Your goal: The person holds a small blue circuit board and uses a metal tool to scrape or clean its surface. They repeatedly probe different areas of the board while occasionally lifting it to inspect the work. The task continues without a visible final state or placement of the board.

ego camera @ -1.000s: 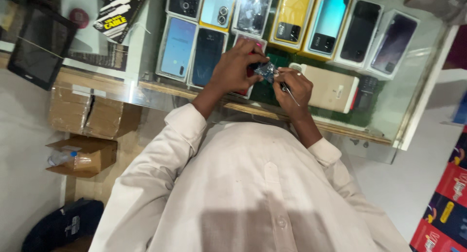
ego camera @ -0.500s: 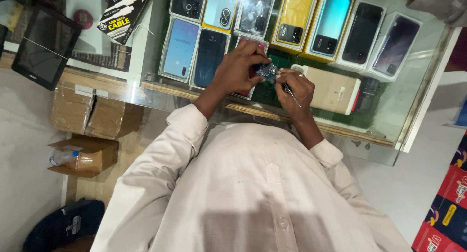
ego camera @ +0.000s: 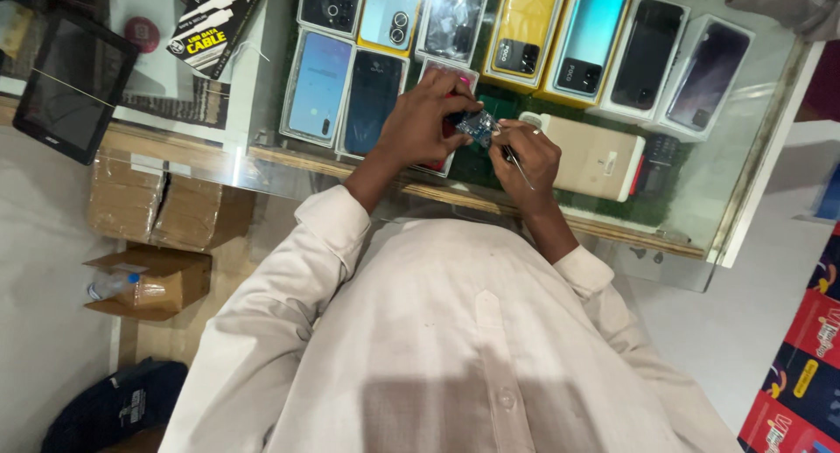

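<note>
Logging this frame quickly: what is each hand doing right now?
Left hand: closed, pinching a small blue circuit board.
Right hand: closed around a thin metal tool, its tip at the board.

Glossy glass counter (ego camera: pixel 262 147), thin metal tool (ego camera: pixel 518 164), matt cardboard boxes (ego camera: pixel 157 210).

Small blue circuit board (ego camera: pixel 478 126) with silvery specks sits between the hands, a thin silver metal tool (ego camera: pixel 518 164) beside it. Cream long-sleeved shirt (ego camera: pixel 455 348) below, plain. Under the glass: a bright yellow phone box (ego camera: pixel 523 24), a teal one (ego camera: pixel 588 33), green matting (ego camera: pixel 652 210).
</note>
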The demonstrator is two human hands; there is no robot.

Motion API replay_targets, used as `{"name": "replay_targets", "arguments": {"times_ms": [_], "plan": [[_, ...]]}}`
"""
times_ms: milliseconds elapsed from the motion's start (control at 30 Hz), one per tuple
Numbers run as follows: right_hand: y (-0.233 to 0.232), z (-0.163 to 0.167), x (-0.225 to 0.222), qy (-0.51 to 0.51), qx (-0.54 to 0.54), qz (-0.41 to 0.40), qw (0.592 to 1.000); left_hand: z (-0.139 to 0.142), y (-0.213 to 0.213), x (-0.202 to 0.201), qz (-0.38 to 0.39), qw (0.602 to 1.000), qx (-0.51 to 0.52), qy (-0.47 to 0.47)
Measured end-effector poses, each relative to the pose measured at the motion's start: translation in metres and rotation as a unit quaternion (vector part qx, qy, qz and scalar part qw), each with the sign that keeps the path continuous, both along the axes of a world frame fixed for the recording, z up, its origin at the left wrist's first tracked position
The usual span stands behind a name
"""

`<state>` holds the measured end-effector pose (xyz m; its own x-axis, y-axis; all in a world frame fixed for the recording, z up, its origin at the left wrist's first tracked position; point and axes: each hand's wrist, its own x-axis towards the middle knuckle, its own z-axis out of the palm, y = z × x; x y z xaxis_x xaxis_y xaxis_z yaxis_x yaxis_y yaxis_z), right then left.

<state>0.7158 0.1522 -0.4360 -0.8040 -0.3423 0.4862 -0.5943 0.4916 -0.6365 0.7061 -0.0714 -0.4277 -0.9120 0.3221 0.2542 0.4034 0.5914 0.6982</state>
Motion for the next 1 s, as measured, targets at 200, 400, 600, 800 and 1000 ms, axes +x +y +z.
{"name": "replay_targets", "arguments": {"times_ms": [200, 400, 600, 800, 1000], "plan": [[-0.0014, 0.0006, 0.0041, 0.0, 0.007, -0.006, 1.0, -0.0017, -0.0011, 0.0023, 0.001, 1.0, 0.002, -0.01], [-0.0039, -0.0009, 0.0051, 0.0, 0.013, -0.009, 1.0, -0.0019, -0.0031, 0.0041, 0.005, 1.0, -0.003, -0.008], [-0.0044, -0.0023, 0.004, -0.002, 0.002, 0.0, 1.0, -0.0023, -0.0033, 0.0031, 0.006, 1.0, -0.011, -0.005], [-0.0056, -0.0027, 0.0029, -0.007, 0.006, -0.005, 1.0, -0.0035, -0.0048, 0.002, 0.005, 1.0, -0.005, -0.017], [-0.0075, -0.0024, 0.0051, -0.011, 0.009, -0.015, 1.0, -0.003, -0.007, 0.0046, 0.004, 1.0, 0.0, -0.009]]}}
